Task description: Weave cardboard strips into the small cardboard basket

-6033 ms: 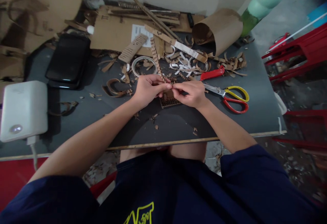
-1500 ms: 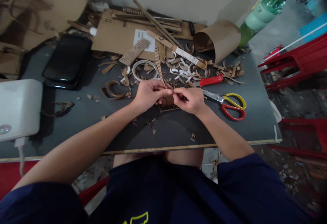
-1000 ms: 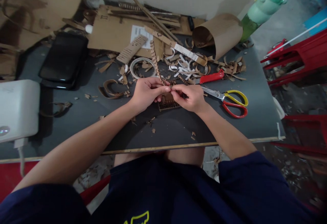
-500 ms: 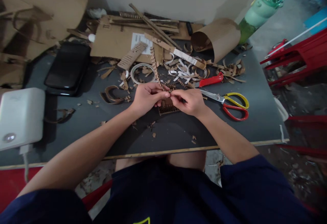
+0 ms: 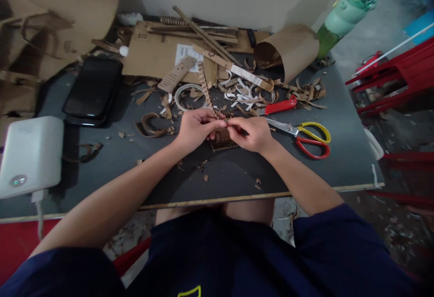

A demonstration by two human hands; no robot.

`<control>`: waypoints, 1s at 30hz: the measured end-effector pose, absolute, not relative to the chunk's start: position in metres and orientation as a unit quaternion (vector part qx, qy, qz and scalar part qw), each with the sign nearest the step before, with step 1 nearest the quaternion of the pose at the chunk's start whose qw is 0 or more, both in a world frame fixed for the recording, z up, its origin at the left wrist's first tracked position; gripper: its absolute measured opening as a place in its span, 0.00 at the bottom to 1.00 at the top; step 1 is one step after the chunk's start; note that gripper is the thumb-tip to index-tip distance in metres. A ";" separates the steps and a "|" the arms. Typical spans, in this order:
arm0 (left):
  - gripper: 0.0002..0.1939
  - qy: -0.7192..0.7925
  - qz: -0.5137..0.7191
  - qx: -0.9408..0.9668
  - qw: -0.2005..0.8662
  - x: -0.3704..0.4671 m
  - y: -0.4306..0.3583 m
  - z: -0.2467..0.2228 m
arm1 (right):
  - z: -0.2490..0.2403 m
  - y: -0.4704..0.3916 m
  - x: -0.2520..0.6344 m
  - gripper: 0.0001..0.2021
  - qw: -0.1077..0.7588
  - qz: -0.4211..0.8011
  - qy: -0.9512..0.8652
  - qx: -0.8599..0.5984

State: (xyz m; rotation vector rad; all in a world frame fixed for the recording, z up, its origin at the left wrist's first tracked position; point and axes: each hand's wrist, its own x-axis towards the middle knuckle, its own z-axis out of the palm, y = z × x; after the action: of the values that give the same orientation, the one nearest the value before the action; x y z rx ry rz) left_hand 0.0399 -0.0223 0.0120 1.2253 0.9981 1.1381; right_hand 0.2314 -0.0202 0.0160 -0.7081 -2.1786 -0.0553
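Between my two hands runs a notched cardboard strip, its free end rising away toward the back of the table. My left hand pinches the strip near its lower end, thumb against fingers. My right hand is closed at the same spot, fingertips together and almost touching the left thumb; the strip's end there is small and partly hidden. Beneath both hands lies a small brown cardboard piece with a ridged border, largely covered by the fingers.
Scissors and a red-handled cutter lie to the right. A tape roll and cardboard scraps sit behind. Dark phones and a white power bank are left; a cardboard tube and green bottle stand back right.
Both hands keep almost the same pose on the strip, with only slight finger movement. The whole view has shifted slightly.
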 end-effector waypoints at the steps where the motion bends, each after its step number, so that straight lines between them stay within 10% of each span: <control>1: 0.24 0.424 0.484 0.523 0.558 0.040 -0.022 0.011 | 0.016 -0.020 0.231 0.07 0.412 -0.024 -0.866 -0.282; 30: 0.28 0.425 0.477 0.545 0.542 0.040 -0.023 0.013 | 0.016 -0.021 0.231 0.07 0.391 -0.011 -0.870 -0.301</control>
State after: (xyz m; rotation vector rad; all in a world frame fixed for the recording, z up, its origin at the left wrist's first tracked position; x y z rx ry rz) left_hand 0.0400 -0.0233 0.0126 1.2951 1.0106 1.1336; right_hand 0.2311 -0.0212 0.0159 -0.7660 -2.2095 -0.0278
